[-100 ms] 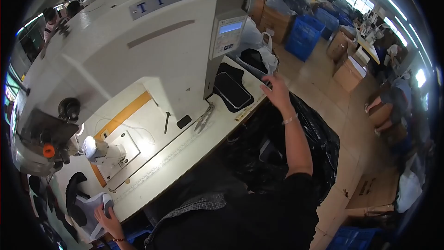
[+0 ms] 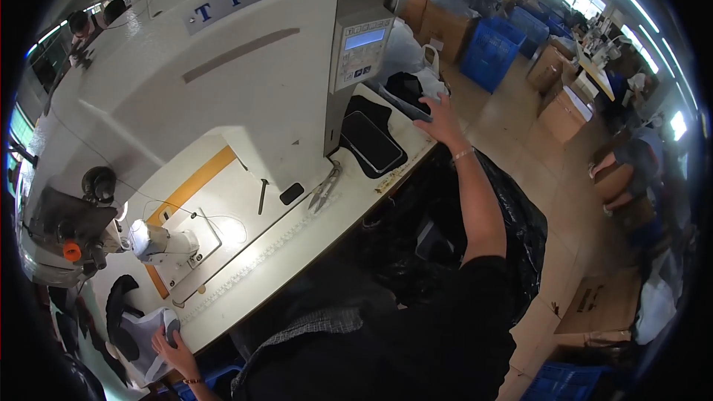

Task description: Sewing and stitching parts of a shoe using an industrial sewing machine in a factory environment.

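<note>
Pale-and-dark fabric piece: here at the left, this fabric piece (image 2: 148, 330) lies by the tabletop's (image 2: 256, 282) near-left corner.
Left hand: the left hand (image 2: 176, 356) is on it, fingers bent over its right side; pinching or just resting, I cannot tell.
Snips: mid-tabletop, metal snips (image 2: 324, 187), below the sewing machine (image 2: 260, 93).
Black panel: flat, this black panel (image 2: 375, 150) slants upper left to lower right.
Black bundle: in clear plastic, the black bundle (image 2: 405, 89) sits just up-left of the right fingers.
Right hand: nearer, the right hand (image 2: 444, 125) has fingers spread; contact unclear.
</note>
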{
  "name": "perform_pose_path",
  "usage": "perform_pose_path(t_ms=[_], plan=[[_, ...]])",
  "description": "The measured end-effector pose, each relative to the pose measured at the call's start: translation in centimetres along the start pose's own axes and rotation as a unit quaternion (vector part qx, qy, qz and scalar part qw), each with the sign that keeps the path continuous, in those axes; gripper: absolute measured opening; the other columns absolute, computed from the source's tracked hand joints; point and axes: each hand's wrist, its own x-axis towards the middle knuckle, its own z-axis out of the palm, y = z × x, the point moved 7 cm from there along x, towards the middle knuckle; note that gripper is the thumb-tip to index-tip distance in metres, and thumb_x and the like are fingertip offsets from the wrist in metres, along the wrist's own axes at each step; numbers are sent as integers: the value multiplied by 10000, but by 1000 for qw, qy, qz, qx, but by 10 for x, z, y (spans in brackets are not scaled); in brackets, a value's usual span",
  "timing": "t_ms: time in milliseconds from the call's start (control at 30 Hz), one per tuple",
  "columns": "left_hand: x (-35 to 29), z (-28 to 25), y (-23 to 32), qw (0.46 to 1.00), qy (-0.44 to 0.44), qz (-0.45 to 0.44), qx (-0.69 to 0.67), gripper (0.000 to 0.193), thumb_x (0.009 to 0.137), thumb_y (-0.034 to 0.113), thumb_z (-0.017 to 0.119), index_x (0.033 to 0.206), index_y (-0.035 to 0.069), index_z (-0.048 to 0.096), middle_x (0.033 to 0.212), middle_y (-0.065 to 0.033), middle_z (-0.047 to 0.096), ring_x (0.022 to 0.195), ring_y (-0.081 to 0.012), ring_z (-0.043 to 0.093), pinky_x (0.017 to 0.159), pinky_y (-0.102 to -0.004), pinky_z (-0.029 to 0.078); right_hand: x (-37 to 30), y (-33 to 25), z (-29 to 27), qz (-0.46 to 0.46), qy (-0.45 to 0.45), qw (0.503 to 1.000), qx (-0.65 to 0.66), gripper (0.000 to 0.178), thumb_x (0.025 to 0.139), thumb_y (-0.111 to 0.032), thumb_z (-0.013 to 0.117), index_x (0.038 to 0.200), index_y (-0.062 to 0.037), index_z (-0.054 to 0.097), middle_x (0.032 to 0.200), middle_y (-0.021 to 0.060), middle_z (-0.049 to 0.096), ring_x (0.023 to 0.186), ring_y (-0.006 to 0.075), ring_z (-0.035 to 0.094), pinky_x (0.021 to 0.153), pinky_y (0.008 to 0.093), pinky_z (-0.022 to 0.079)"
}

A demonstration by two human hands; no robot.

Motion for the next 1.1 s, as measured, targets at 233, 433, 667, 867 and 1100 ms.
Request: perform_pose_path(t_ms=[233, 433, 667, 867, 1100], plan=[[-7, 1, 8, 999, 34, -34, 13, 340, 893, 127, 697, 1211, 29, 629, 1140, -184, 632, 1132, -418, 550, 1022, -512, 400, 88, 19, 60, 18, -32, 998, -59, 1311, 650, -712, 855, 1616, -42, 275, 1597, 381, 328, 1497, 548, 303, 1220, 553, 319], [-4, -16, 24, 998, 53, -25, 7, 282, 883, 128, 716, 1139, 30, 653, 1139, -171, 641, 1089, -406, 567, 1006, -487, 426, 105, 32, 91, 110, -75, 991, 6, 1257, 770, -411, 892, 1653, -83, 60, 1504, 389, 453, 1383, 554, 462, 1140, 575, 422], [-1, -26, 37, 993, 93, -64, -26, 303, 807, 166, 812, 1079, 81, 711, 1116, -135, 691, 1105, -370, 615, 1025, -485, 446, 130, 46, 100, 20, -91, 995, 19, 872, 824, -219, 819, 1533, 55, 390, 1512, 303, 499, 1403, 438, 489, 1183, 467, 377], [-9, -35, 67, 991, 87, -100, 17, 540, 805, 211, 824, 1306, 114, 646, 1342, -168, 598, 1271, -388, 536, 1151, -535, 346, 123, 19, 74, -168, 68, 974, -137, 552, 892, -246, 764, 1346, 14, 589, 1273, 255, 677, 1195, 428, 645, 1017, 516, 491], [-47, -44, 105, 991, 91, -98, -17, 571, 797, 183, 833, 1331, 155, 633, 1457, -164, 494, 1320, -372, 487, 1198, -578, 260, 128, -11, 76, -119, 28, 990, -71, 388, 918, -253, 730, 1200, 3, 657, 1175, 252, 700, 1114, 428, 672, 955, 526, 519]])
